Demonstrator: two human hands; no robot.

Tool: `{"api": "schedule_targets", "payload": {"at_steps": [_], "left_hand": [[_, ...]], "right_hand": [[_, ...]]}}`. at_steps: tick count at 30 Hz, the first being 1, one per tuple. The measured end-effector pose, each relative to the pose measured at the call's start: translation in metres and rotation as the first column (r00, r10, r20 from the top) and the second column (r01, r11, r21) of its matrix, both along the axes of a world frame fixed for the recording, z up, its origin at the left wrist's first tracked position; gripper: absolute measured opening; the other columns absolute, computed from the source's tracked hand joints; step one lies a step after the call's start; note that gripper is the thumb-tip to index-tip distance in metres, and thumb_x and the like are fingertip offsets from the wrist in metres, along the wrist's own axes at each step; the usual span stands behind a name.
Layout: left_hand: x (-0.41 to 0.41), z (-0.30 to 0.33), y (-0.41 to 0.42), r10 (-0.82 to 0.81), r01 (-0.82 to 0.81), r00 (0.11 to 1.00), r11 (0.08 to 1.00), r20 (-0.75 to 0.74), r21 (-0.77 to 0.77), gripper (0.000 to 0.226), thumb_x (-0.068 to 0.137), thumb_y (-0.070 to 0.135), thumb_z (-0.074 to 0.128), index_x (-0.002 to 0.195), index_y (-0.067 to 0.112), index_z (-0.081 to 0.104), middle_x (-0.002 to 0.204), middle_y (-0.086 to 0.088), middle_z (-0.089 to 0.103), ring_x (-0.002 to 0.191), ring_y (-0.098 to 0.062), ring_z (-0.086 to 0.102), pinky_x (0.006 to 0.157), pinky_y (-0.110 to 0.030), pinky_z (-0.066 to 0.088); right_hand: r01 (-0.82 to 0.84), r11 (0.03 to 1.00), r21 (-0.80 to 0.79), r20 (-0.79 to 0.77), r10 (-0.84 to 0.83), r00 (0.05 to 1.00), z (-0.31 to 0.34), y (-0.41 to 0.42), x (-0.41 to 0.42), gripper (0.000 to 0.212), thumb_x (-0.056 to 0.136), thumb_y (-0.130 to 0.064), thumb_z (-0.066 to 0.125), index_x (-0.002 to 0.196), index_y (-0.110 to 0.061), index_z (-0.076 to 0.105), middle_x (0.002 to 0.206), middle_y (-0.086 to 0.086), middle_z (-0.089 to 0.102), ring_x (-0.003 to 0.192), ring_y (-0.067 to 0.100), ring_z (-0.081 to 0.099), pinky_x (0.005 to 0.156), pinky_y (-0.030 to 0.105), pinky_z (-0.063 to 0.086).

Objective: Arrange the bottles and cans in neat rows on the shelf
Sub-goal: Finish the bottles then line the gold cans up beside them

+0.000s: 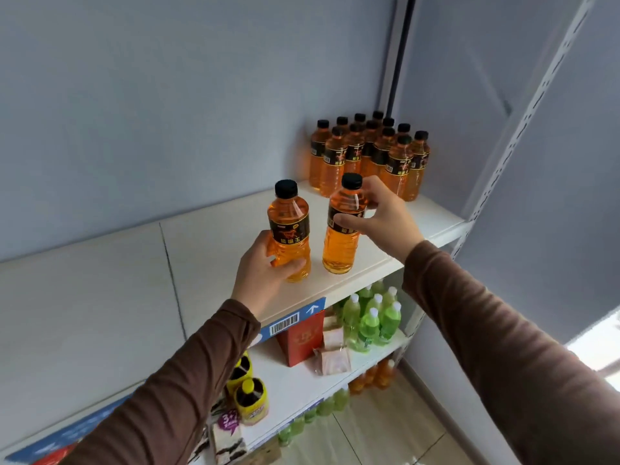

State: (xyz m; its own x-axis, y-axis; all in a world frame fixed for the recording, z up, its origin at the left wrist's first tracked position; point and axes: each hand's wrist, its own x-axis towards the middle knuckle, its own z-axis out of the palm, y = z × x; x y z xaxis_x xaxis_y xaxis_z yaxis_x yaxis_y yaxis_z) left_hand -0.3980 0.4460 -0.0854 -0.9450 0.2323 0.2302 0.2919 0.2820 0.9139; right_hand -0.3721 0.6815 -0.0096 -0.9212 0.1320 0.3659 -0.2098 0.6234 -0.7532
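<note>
- Left hand [265, 270] wraps the lower body of the left orange drink bottle [290, 234]; bottle upright, near the front edge of the top shelf [208, 243].
- Right hand [379, 218] grasps the right orange drink bottle [342, 229] at the shoulder and label, thumb across the label; also upright on the shelf, just beside the left one.
- Both full: expect real weight, low centre, stable standing.
- Thin PET, ribbed lower half: walls give under a hard squeeze. Label band is probably slick; ribs grip better.
- Best hold: mid-body or ribs, not the black cap.
- Target: bottle cluster [369, 156] at back right, well apart. Its rows look loose; spacing is hard to judge from this angle.
- Slide them in rather than lift; a nudge could topple neighbours.
</note>
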Motion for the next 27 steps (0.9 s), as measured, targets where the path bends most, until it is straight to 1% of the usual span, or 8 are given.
{"api": "schedule_targets", "payload": {"at_steps": [4,10,13,17,19,21,24,27], "left_hand": [[-0.042,0.002,0.037,-0.053,0.053,0.999,0.998,0.009,0.02,0.049,0.077,0.034,0.082,0.116,0.037,0.053,0.109,0.019,0.065,0.102,-0.003,0.063,0.085,-0.024,0.048],[-0.093,0.002,0.087,-0.035,0.035,0.999,0.999,0.012,-0.009,0.05,0.076,0.034,0.083,0.117,0.031,0.055,0.114,0.009,0.068,0.104,-0.012,0.064,0.094,-0.036,0.051],[-0.115,0.0,0.111,-0.005,0.006,1.0,1.0,0.024,-0.018,0.053,0.075,0.036,0.083,0.121,0.028,0.056,0.116,0.008,0.067,0.106,-0.012,0.063,0.097,-0.039,0.05],[-0.138,-0.005,0.146,0.066,-0.066,0.997,0.998,0.03,-0.009,0.057,0.075,0.036,0.082,0.125,0.027,0.056,0.119,0.009,0.067,0.108,-0.013,0.062,0.099,-0.042,0.05],[-0.147,-0.006,0.163,0.102,-0.102,0.994,0.995,0.045,0.006,0.059,0.075,0.035,0.083,0.127,0.028,0.056,0.12,0.01,0.067,0.11,-0.012,0.062,0.101,-0.043,0.049],[-0.157,-0.007,0.18,0.136,-0.137,0.989,0.99,0.053,0.017,0.058,0.075,0.033,0.083,0.126,0.028,0.056,0.12,0.009,0.067,0.111,-0.013,0.062,0.102,-0.044,0.049],[-0.167,-0.006,0.201,0.195,-0.196,0.979,0.98,0.062,0.022,0.054,0.075,0.031,0.083,0.122,0.03,0.056,0.117,0.012,0.067,0.109,-0.01,0.062,0.101,-0.041,0.049],[-0.176,-0.006,0.217,0.242,-0.245,0.966,0.97,0.088,0.015,0.053,0.075,0.032,0.083,0.12,0.034,0.055,0.114,0.015,0.066,0.107,-0.008,0.062,0.099,-0.037,0.049]], "right_hand": [[0.037,0.995,0.088,0.026,-0.039,0.999,0.01,0.034,-0.04,0.057,0.074,-0.042,0.082,0.117,-0.029,0.047,0.11,-0.011,0.063,0.095,0.008,0.061,0.072,0.02,0.047],[0.03,0.978,0.204,0.038,-0.038,0.999,0.03,0.078,-0.096,0.067,0.076,-0.034,0.082,0.126,-0.035,0.038,0.098,-0.022,0.055,0.08,-0.001,0.059,0.06,0.011,0.044],[0.015,0.924,0.382,0.033,-0.03,0.999,0.044,0.099,-0.128,0.073,0.076,-0.033,0.082,0.13,-0.039,0.033,0.102,-0.016,0.054,0.072,0.0,0.054,0.056,0.011,0.039],[-0.049,0.824,0.564,0.073,0.01,0.997,0.055,0.126,-0.171,0.074,0.074,-0.036,0.083,0.128,-0.039,0.032,0.092,-0.002,0.063,0.064,0.009,0.058,0.051,0.02,0.047],[-0.086,0.79,0.607,0.088,0.041,0.995,0.057,0.137,-0.19,0.075,0.073,-0.037,0.084,0.127,-0.037,0.032,0.092,0.0,0.065,0.063,0.013,0.06,0.057,0.029,0.055],[-0.125,0.742,0.659,0.103,0.076,0.992,0.057,0.147,-0.206,0.079,0.071,-0.04,0.084,0.13,-0.034,0.031,0.094,0.002,0.064,0.069,0.017,0.059,0.066,0.035,0.057],[-0.179,0.686,0.705,0.133,0.121,0.984,0.057,0.159,-0.227,0.086,0.07,-0.045,0.083,0.136,-0.028,0.03,0.095,0.007,0.062,0.079,0.023,0.056,0.074,0.037,0.052],[-0.199,0.585,0.786,0.142,0.142,0.98,0.056,0.167,-0.242,0.086,0.069,-0.054,0.079,0.135,-0.023,0.033,0.103,0.007,0.065,0.095,0.028,0.056,0.094,0.044,0.043]]}}
